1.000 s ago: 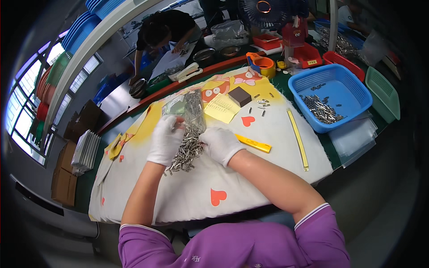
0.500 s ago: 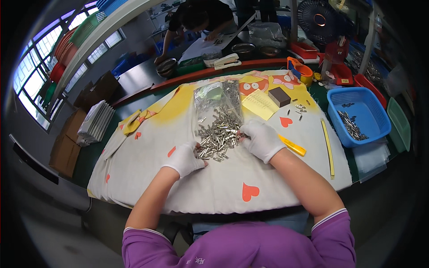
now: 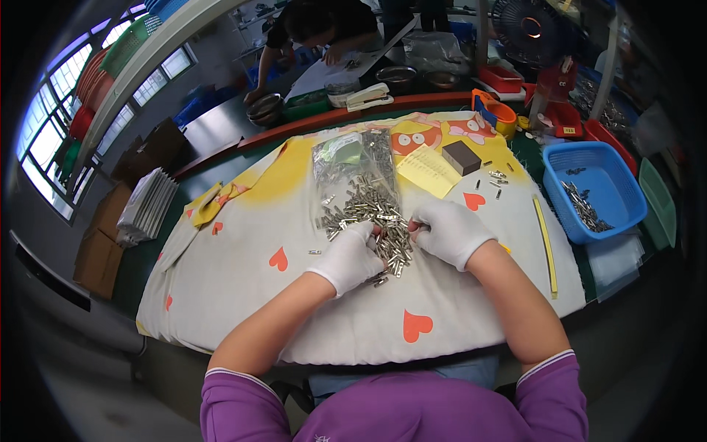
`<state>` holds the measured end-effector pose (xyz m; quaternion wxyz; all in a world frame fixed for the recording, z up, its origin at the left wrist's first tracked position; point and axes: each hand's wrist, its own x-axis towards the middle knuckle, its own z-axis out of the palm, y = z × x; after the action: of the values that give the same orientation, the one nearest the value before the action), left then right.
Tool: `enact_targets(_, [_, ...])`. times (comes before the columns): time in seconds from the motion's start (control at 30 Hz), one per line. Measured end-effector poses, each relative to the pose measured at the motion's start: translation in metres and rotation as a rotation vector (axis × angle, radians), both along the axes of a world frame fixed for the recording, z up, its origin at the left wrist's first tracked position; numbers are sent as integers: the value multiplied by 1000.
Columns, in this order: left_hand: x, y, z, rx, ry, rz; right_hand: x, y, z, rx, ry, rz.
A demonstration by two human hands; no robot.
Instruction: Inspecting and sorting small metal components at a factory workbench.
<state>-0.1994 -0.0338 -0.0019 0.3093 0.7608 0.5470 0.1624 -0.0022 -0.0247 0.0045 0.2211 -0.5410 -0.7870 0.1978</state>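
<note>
A heap of small silver metal clips (image 3: 368,214) lies on a white cloth with red hearts (image 3: 294,309), spilling from a clear plastic bag (image 3: 353,158). My left hand (image 3: 352,254), in a white glove, rests on the near left edge of the heap with fingers curled into the clips. My right hand (image 3: 449,230), also gloved, sits at the heap's right edge, fingertips pinching at clips. The two hands nearly meet over the pile's near end.
A blue basket (image 3: 589,191) with more metal parts stands at the right, a yellow ruler (image 3: 545,247) beside it. A yellow paper (image 3: 428,171) and dark block (image 3: 462,156) lie behind. Another person (image 3: 324,29) works across the table. Cardboard boxes (image 3: 103,243) sit at the left.
The view has shifted and closed in. Both hands have drawn together at the near end of the clip heap; the left hand moved right onto the pile.
</note>
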Motion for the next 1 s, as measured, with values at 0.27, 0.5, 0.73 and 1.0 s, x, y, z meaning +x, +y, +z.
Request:
enact_targets(0.27, [-13, -1, -2, -176, -511, 158, -6, -18, 11, -198, -177, 117])
enact_targets(0.5, [-18, -10, -16, -369, -764, 167, -7, -16, -5, 16, -145, 94])
enact_targets(0.73, [-27, -6, -19, -515, -867, 166, -9, -14, -8, -11, -86, 137])
enact_targets(1.0, [-27, -8, -14, -529, -797, 142, -12, -17, -1, -29, -107, 184])
